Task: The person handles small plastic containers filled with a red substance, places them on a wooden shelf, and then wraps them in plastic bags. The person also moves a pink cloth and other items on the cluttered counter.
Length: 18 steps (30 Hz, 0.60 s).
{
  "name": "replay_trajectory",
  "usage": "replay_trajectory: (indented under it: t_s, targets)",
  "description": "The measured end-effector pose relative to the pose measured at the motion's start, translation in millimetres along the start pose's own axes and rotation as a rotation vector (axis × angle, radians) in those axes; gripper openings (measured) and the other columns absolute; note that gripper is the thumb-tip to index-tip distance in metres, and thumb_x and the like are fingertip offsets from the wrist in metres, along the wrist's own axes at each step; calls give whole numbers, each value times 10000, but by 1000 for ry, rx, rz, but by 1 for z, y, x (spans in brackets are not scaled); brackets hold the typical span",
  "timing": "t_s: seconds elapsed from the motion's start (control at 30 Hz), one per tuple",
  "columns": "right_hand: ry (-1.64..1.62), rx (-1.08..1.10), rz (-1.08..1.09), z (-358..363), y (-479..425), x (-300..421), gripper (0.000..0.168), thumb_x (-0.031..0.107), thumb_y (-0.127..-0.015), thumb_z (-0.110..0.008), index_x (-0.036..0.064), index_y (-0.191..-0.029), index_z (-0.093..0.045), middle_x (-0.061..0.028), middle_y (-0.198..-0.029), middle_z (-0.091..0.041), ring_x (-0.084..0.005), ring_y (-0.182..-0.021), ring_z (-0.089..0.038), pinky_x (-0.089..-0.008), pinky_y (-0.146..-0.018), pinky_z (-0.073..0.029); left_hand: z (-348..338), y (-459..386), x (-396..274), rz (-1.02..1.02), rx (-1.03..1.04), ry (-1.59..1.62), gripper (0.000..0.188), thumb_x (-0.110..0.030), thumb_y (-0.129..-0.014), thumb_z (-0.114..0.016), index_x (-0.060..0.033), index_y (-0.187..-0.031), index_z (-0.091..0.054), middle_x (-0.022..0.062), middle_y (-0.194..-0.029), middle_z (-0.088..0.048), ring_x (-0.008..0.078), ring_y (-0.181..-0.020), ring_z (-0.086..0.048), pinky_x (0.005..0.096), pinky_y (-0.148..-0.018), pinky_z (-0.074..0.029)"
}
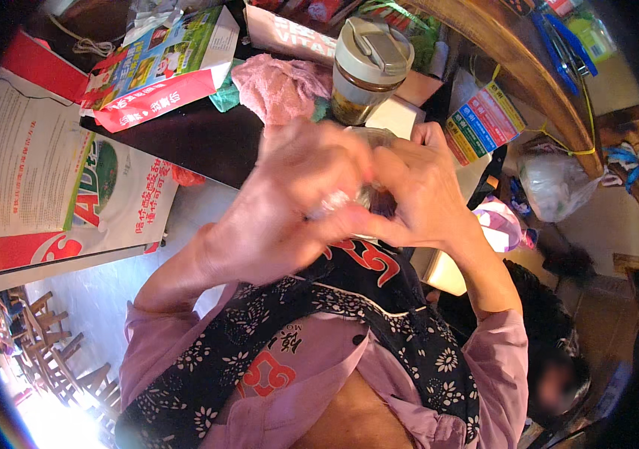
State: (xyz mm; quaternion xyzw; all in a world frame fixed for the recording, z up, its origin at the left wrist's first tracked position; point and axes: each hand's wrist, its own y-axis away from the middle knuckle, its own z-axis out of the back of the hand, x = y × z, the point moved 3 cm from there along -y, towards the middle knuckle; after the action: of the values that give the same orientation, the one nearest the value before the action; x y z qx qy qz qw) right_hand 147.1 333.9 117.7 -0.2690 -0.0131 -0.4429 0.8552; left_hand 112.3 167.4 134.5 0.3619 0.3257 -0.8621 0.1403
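My left hand [294, 205] and my right hand [426, 193] meet in front of my apron [364, 258], fingers curled toward each other. Motion blurs the left hand. Between them is a clear, shiny object [335, 201], which looks like thin plastic; the fingers hide most of it. A clear rounded edge [375, 134] shows just behind the fingertips, and I cannot tell whether it belongs to the same object. Just beyond the hands stands a lidded tumbler [370, 70] with dark contents. A pink cloth [283, 84] lies beside it.
Printed cartons [156, 73] and a large white-and-red box [72, 185] stand left on a dark tabletop [184, 137]. A colored card [485, 123] hangs at right near a curved wooden bar [549, 73] and a plastic bag [557, 179]. Another person's dark-haired head [543, 320] is low at right.
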Motion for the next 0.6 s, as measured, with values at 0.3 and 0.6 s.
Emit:
replay_trajectory:
  t_s: [0.3,0.6]
  targets:
    - [64,-355,26,-11,20,0,109,192,-681,-618,122,-615,-567,-5,-560,-473,-180,-528,-458,-346,-598,-297,-32,4,19,76,-54,82,246,69,-794,-510,51,-1026,-588,173,-1081,-580,189,-905,-581,282,-775,-456]
    - [-73,-294,215,-7,32,4,196,218,-658,-688,121,-768,-558,10,-663,-550,-179,-536,-494,-298,-573,-316,-37,-2,22,356,-47,182,84,-39,-835,-566,23,-823,-621,146,-788,-624,318,-725,-610,348,-639,-474]
